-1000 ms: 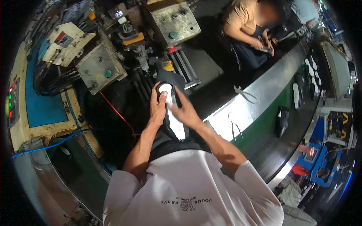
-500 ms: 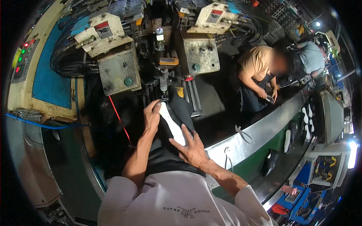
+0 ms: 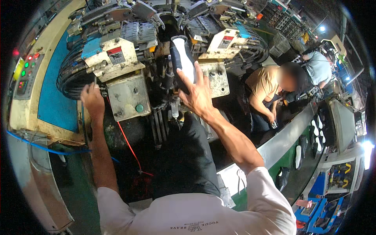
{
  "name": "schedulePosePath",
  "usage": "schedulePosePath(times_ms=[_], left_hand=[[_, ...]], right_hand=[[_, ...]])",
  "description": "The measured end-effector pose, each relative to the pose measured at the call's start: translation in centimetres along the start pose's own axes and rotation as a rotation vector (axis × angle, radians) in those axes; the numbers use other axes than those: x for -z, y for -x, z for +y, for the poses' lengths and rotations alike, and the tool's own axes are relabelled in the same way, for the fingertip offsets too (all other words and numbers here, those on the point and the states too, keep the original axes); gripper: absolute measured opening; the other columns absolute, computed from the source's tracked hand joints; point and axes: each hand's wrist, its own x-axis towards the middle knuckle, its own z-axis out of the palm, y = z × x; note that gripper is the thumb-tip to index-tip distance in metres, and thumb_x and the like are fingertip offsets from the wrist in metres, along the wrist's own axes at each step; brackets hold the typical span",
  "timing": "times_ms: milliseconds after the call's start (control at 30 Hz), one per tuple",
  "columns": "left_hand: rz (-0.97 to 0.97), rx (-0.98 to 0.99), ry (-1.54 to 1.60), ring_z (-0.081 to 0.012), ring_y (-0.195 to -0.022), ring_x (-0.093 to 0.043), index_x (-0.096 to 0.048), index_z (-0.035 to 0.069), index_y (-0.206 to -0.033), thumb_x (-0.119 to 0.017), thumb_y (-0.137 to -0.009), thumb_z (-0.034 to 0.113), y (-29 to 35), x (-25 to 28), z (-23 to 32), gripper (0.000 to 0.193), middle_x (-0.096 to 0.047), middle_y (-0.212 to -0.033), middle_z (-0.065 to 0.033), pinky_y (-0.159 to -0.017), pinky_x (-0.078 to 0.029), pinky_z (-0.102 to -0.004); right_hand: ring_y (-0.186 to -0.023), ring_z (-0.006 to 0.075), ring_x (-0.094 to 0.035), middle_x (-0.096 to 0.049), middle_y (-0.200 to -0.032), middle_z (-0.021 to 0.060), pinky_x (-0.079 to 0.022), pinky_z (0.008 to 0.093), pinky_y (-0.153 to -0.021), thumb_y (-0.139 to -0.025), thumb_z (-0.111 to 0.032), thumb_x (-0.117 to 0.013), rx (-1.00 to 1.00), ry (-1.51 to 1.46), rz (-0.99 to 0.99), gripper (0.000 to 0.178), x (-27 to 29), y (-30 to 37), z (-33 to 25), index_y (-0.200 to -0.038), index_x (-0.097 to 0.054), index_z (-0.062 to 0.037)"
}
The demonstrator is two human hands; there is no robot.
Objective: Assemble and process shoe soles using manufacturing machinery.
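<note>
A twin-headed machine of pale plates and dark hoses fills the far middle. Along the right runs a long desk with a bright metal inner edge and a dark green top. At the left stands a cream cabinet with a blue panel and lit buttons. Beyond the desk's inner edge, toward its far end, sits a co-worker in a tan top. A grimy control box hangs under the machine's left head.

Between the two heads is a black shoe, white insole up, heel end pointing away. The right hand lies over its near end with fingers spread wide, fingertips touching it; whether it grips cannot be told. The left hand is curled beside the left head, at a short rod; blur hides whether it is closed on it.

A black shoe lies on the desk's green top, loose white insoles near its far end, and slim pincers on its metal inner edge, near end.
</note>
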Motion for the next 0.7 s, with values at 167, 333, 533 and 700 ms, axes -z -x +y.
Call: schedulePosePath(times_ms=[167, 333, 533, 700], left_hand=[[0.020, 0.147, 0.225, -0.0416, -0.112, -0.057, -0.058, 0.001, -0.151, -0.052, -0.114, 0.018, 0.9, -4.8, 1.1, 0.041, -0.052, -0.136, -0.0244, -0.099, -0.047, -0.0533], [0.097, 0.130, 0.238, -0.0345, -0.101, -0.054, -0.054, 0.005, -0.157, -0.047, -0.118, 0.020, 0.6, -4.0, 1.6, 0.042, -0.047, -0.136, -0.0210, -0.090, -0.049, -0.0522], [0.129, 0.147, 0.196, -0.0361, -0.104, -0.057, -0.061, 0.003, -0.152, -0.045, -0.116, 0.022, 0.5, -4.7, 1.6, 0.043, -0.051, -0.133, -0.0235, -0.092, -0.050, -0.0512], [0.133, 0.167, 0.220, -0.0401, -0.110, -0.059, -0.063, 0.001, -0.149, -0.049, -0.110, 0.018, 0.9, -5.3, 1.1, 0.044, -0.053, -0.132, -0.0248, -0.094, -0.052, -0.0511]], right_hand=[[-0.146, 0.0580, -0.041, -0.020, -0.174, 0.0314, -0.040, 0.0633, -0.122, -0.091, -0.032, -0.081, -0.153, -0.051, -0.033, 0.078, -3.6, -1.4, 2.0, -0.163, -0.052, -0.0315], [-0.145, 0.0571, -0.041, -0.021, -0.173, 0.0323, -0.040, 0.0620, -0.121, -0.090, -0.027, -0.082, -0.082, -0.089, 0.055, 0.076, -4.7, -0.3, 2.5, -0.161, -0.055, -0.0277], [-0.127, 0.0586, -0.051, -0.022, -0.171, 0.0369, -0.053, 0.0625, -0.106, -0.085, -0.020, -0.086, 0.044, -0.076, 0.085, 0.081, -4.4, -1.3, 1.7, -0.159, -0.057, -0.0315], [-0.134, 0.0634, -0.046, -0.019, -0.172, 0.0378, -0.045, 0.0650, -0.116, -0.083, -0.021, -0.088, -0.006, -0.021, -0.022, 0.089, -4.0, -1.5, 0.8, -0.163, -0.050, -0.0294]])
